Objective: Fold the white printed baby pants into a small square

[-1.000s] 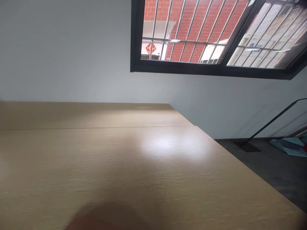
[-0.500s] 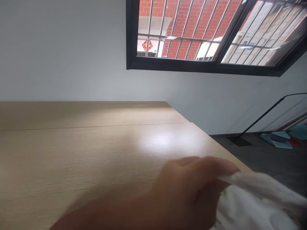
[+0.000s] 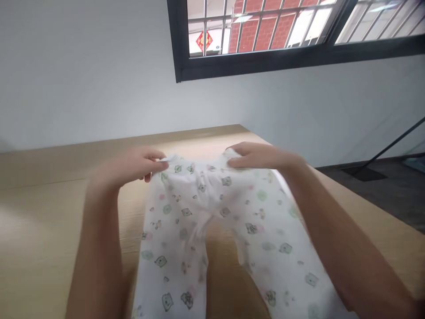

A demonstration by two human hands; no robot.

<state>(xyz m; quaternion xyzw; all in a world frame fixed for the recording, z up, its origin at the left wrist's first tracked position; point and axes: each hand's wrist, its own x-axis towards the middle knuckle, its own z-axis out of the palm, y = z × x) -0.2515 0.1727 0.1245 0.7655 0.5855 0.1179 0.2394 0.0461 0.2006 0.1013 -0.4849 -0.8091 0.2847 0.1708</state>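
A pair of white pants (image 3: 199, 190) with small green and pink animal prints is stretched out over the wooden table, waistband away from me and legs toward me. My left hand (image 3: 139, 166) pinches the left end of the waistband between thumb and fingers. At the other end, my right hand (image 3: 252, 155) grips the waistband, thumb on the near side. The two legs hang apart with table showing between them, and their lower ends run out of view. Whether the cloth rests on the table everywhere I cannot tell.
The pale wooden table (image 3: 59, 212) reaches back to a grey-white wall (image 3: 89, 79). Above it sits a dark-framed window (image 3: 245, 66) with metal bars. Right of the table's edge are dark floor and a thin black stand (image 3: 392, 144).
Both hands are now in view holding the pants by the waistband. Earlier one blurred hand held a bunched white cloth at the lower right. The pants are now spread over the table.
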